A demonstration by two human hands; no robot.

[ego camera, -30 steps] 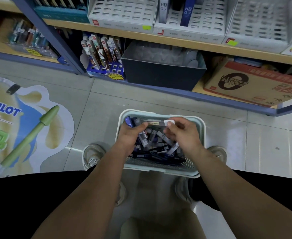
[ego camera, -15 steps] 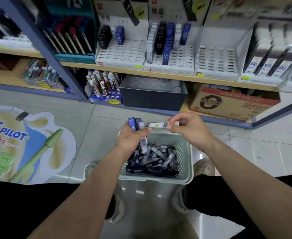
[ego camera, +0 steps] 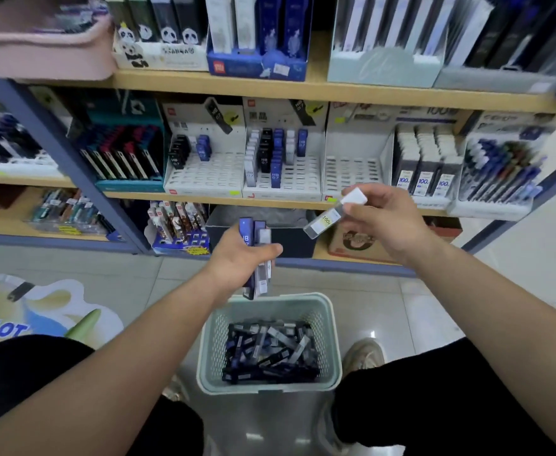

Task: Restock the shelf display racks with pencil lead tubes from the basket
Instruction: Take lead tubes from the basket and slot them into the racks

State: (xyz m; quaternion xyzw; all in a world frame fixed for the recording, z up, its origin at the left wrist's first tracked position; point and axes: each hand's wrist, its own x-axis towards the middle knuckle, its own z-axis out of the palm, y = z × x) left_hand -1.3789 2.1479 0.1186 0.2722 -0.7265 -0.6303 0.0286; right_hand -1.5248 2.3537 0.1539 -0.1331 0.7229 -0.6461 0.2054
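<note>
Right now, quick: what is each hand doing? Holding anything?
Left hand: grips a bunch of tubes, above the basket.
Right hand: pinches one clear tube at its white-capped end.

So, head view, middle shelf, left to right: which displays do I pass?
Teal pen tray, white slotted rack with few tubes, fuller white slotted rack, empty white slotted rack, white-capped "100" packs.

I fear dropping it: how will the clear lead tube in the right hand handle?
Probably stiff and light: the right hand pinches the clear lead tube near its white cap, and it juts out straight. Its smooth plastic may slip.
</note>
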